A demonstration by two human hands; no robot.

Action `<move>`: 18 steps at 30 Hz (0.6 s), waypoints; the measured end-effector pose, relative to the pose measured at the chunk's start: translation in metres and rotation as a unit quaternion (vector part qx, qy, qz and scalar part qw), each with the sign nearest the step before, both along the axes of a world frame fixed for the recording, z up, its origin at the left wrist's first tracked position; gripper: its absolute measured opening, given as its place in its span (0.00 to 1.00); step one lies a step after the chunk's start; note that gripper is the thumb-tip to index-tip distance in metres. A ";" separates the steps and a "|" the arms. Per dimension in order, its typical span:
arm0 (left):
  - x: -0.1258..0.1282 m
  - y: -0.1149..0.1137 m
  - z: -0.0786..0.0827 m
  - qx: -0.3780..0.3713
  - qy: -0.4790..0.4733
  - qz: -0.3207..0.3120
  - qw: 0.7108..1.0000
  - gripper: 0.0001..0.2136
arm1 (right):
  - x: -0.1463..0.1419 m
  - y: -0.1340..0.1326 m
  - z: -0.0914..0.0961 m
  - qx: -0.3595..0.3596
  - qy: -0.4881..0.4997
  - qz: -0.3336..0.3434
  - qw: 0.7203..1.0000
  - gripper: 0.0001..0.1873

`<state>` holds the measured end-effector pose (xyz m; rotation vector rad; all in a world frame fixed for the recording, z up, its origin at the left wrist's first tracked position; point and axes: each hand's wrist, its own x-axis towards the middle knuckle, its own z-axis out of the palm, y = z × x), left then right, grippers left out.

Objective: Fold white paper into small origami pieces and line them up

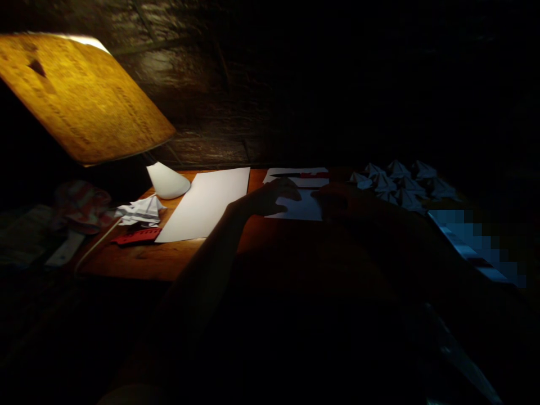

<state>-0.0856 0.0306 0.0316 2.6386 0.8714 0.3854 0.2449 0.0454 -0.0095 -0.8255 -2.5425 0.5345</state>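
A small sheet of paper (302, 207) lies on the wooden table in front of me, in deep shadow. My left hand (274, 196) reaches over its left side, thumb and fingers apart, with paper visible between them. At the sheet's right edge is my right hand (335, 201), so dark that its fingers cannot be made out. Just behind the hands, a knife (310, 175) with a dark blade and red handle rests on another piece of white paper (274, 171). A larger white sheet (206, 199) lies left of my left hand.
A lamp with a yellow shade (84, 95) and white base (166, 181) stands at the left. Near it are a crumpled folded paper (142, 211) and a red flat object (137, 237). Several folded paper shapes (399, 183) sit at the right. A wall rises behind the table (139, 261).
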 end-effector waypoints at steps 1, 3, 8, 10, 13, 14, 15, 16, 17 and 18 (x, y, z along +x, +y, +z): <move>0.000 -0.001 0.001 0.001 0.002 0.000 1.000 0.21 | 0.000 0.000 0.000 0.000 0.000 -0.003 1.000 0.39; 0.001 -0.002 0.002 0.005 0.003 -0.006 1.000 0.21 | 0.000 -0.001 0.000 -0.001 0.001 -0.006 1.000 0.39; -0.001 0.000 0.002 0.016 -0.001 -0.023 1.000 0.21 | -0.002 -0.003 0.004 0.003 0.002 0.008 1.000 0.36; -0.001 0.001 0.001 0.018 -0.003 -0.023 1.000 0.21 | -0.002 -0.004 0.004 0.009 0.003 0.004 1.000 0.36; -0.002 0.001 0.001 0.020 -0.005 -0.022 1.000 0.22 | -0.001 -0.004 0.002 0.015 0.005 -0.005 1.000 0.38; -0.002 0.001 0.001 0.019 -0.007 -0.023 1.000 0.22 | -0.001 -0.004 0.002 0.016 0.002 -0.007 1.000 0.38; -0.002 0.001 0.001 0.017 -0.010 -0.025 0.999 0.22 | 0.000 -0.004 0.001 0.015 -0.001 -0.008 1.000 0.38; -0.002 0.000 0.001 0.015 -0.013 -0.026 0.999 0.22 | 0.000 -0.004 0.001 0.014 -0.004 -0.008 1.000 0.38; -0.002 0.000 0.002 0.014 -0.015 -0.027 0.999 0.22 | 0.001 -0.004 0.001 0.013 -0.008 -0.008 1.000 0.38; -0.002 -0.001 0.002 0.013 -0.017 -0.028 0.999 0.22 | 0.001 -0.003 0.001 0.013 -0.008 -0.009 1.000 0.37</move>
